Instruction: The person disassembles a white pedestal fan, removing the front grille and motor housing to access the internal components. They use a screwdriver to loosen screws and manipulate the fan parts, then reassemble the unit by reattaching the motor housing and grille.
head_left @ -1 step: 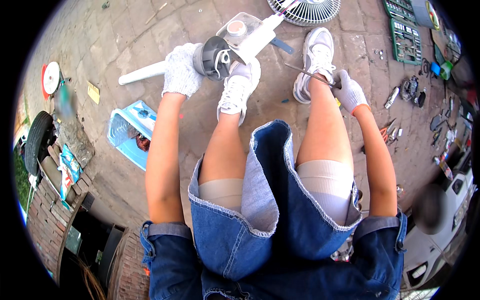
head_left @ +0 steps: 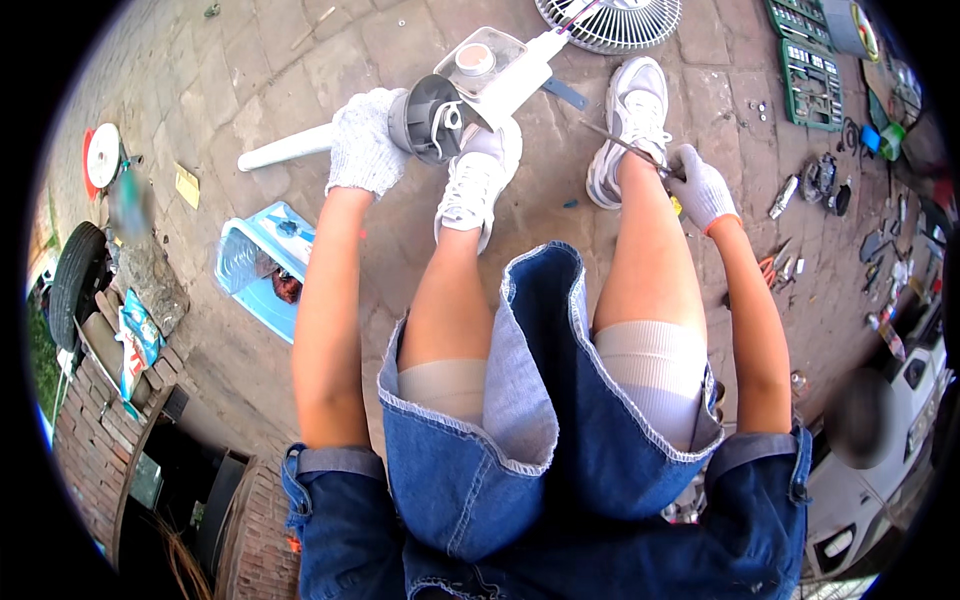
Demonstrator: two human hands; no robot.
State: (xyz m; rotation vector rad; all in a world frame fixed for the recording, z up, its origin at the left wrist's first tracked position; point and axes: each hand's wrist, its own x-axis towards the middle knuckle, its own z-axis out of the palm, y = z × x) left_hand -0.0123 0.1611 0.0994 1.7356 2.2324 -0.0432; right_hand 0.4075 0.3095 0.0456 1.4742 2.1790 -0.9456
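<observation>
My left hand [head_left: 367,143], in a white knit glove, is closed around a white fan pole [head_left: 287,147]. At the pole's end, beside my fingers, is a dark grey cup-shaped collar [head_left: 428,120] with a white cord looped in it. Touching or just beyond the collar is a white fan base part [head_left: 505,88] with a round beige knob [head_left: 475,58]. My right hand [head_left: 702,187], also gloved, is closed on a thin metal rod [head_left: 622,143] that points left across my right shoe. The rod's held end is hidden in the fingers.
A white fan grille [head_left: 612,25] lies at the far side. An open green tool case [head_left: 812,82] and scattered tools, among them orange-handled pliers [head_left: 768,268], lie to the right. Left of my legs is a blue plastic basin [head_left: 262,300]; a tyre [head_left: 78,283] stands farther left.
The rod's tip has shifted slightly to the right, and my right hand has turned a little with it. My left hand and the fan pole look nearly still.
</observation>
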